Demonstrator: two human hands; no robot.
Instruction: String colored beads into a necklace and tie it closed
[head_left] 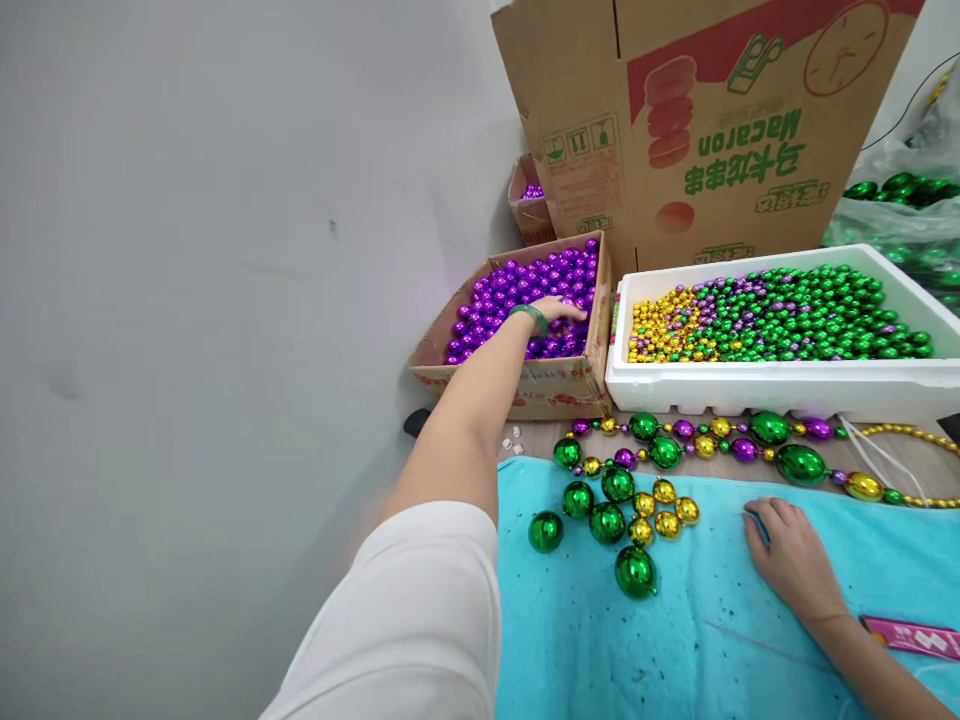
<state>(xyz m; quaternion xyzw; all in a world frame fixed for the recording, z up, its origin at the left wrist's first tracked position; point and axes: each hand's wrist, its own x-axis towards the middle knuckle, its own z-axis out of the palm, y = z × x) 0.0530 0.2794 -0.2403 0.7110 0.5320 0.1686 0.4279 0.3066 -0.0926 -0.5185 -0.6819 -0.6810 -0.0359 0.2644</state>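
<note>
My left hand (559, 309) reaches into a cardboard box (555, 385) of shiny purple beads (517, 290). One finger stretches out to the right over the beads; the other fingertips are partly hidden, and no bead shows in the grip. On the blue towel (705, 660) rests my right hand (795, 560), its fingers loosely bent, thumb apart, nothing visible in it. To its left lie gold beads (666, 524) in a small cluster, with several large green beads (607, 522) around them. A thin thread (765, 643) runs across the towel below the right hand.
Behind the towel stands a white foam box (780, 383) of mixed gold, purple and green beads. A strung bead garland (800, 464) lies before it. A large carton (720, 130) rises behind. At right are a pink packet (911, 636) and bagged green beads (904, 190). A grey wall (225, 300) borders the left.
</note>
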